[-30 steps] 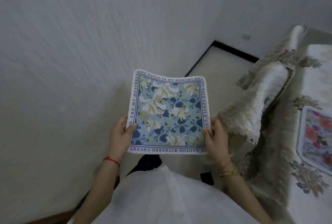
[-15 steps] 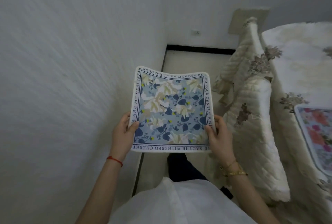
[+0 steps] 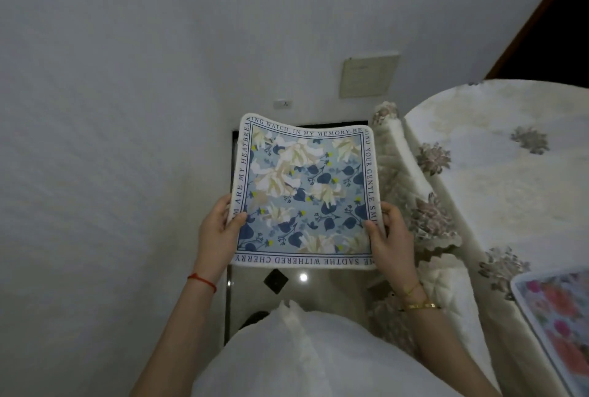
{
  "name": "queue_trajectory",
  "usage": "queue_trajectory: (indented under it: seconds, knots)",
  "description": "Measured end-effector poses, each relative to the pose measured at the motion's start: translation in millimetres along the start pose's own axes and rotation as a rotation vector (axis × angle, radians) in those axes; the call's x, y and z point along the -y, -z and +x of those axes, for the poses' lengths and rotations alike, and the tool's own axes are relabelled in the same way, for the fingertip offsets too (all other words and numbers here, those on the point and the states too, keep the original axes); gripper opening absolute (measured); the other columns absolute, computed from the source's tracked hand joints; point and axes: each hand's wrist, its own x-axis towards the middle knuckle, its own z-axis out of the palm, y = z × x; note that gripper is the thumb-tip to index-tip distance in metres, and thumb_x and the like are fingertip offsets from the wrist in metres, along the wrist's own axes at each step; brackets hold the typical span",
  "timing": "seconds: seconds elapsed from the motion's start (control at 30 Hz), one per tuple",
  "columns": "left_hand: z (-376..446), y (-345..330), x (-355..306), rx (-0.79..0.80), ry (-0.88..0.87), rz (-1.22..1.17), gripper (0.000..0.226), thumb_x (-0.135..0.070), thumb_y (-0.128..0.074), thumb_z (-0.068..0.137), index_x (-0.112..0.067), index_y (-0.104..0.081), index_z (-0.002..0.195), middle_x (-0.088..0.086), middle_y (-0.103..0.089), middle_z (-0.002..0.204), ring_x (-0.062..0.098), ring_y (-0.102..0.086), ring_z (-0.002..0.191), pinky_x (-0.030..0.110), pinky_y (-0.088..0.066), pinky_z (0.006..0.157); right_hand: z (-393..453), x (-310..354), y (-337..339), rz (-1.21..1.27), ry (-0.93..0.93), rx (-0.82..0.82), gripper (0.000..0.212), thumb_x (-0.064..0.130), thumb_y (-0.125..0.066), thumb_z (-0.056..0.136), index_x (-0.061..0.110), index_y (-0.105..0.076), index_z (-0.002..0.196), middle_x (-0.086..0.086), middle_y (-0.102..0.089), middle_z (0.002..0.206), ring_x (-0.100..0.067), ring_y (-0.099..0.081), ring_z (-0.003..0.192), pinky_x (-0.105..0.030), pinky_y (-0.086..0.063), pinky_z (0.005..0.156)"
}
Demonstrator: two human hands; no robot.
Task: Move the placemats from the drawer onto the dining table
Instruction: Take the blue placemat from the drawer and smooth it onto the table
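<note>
Wall (image 3: 111,141) fills left; quilted chair back (image 3: 411,189) sits between blue floral placemat (image 3: 304,192) and cloth-covered dining table (image 3: 510,157). Pink placemat (image 3: 554,326) lies on table, lower right. Left hand (image 3: 220,231) and right hand (image 3: 390,237) each pinch a side edge, mat in air. Border reads "IN MY MEMORY", probably "YOUR GENTLE SMILE".

Both arms are reaching forward from the body, bent a little at the elbows. The left hand (image 3: 216,237) is gripping the left edge of the blue placemat (image 3: 304,192), thumb lying on top, and the right hand (image 3: 390,242) is gripping the right edge the same way.
</note>
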Motion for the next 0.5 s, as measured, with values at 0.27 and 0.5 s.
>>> queue_trajectory:
  seconds: [0.27, 0.5]
  knots:
    - [167, -73, -17, 0.222, -0.009, -0.029, 0.032, -0.001, -0.053, 0.093, -0.015, -0.054, 0.121, -0.007, -0.066, 0.109, 0.003, -0.066, 0.095, 0.020, -0.056, 0.077, 113, -16, -4, -0.031, -0.123, -0.200, 0.024, 0.013, -0.058, 0.092, 0.020, -0.050, 0.114, 0.017, -0.064, 0.094, 0.007, -0.063, 0.082, -0.017, -0.051, 0.064]
    - [316, -165, -46, 0.537, -0.052, -0.006, 0.033, -0.003, -0.055, 0.092, -0.026, -0.056, 0.116, -0.004, -0.067, 0.110, 0.008, -0.067, 0.096, 0.021, -0.056, 0.076, 194, -32, -5, 0.019, -0.310, -0.479, 0.025, 0.015, -0.056, 0.094, 0.033, -0.049, 0.109, 0.013, -0.068, 0.100, -0.001, -0.066, 0.090, -0.025, -0.056, 0.070]
